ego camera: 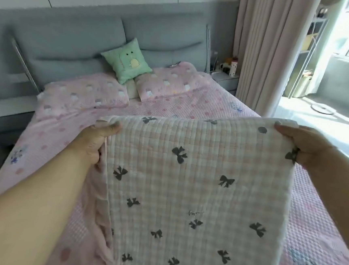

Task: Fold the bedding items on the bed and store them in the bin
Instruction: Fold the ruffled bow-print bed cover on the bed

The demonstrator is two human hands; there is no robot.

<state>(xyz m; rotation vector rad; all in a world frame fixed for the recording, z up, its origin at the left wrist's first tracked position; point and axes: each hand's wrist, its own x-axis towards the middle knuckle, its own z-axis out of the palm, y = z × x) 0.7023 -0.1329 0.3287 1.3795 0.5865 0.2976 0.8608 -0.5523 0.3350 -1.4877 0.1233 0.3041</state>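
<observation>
The quilt (196,187) filled lower centre, the left hand (97,140) and right hand (307,148) each pinching a top corner; folding looked barely begun, no bin visible.

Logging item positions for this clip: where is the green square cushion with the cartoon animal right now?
In the head view, the green square cushion leans against the grey padded headboard, upper centre, between two pink pillows.

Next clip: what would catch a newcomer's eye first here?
The checked blanket with dark bows fills the foreground, held up over the pink bed by its top corners, left hand on one, right hand on the other. Behind it, a green cushion leans on the grey headboard between two pink pillows.
</observation>
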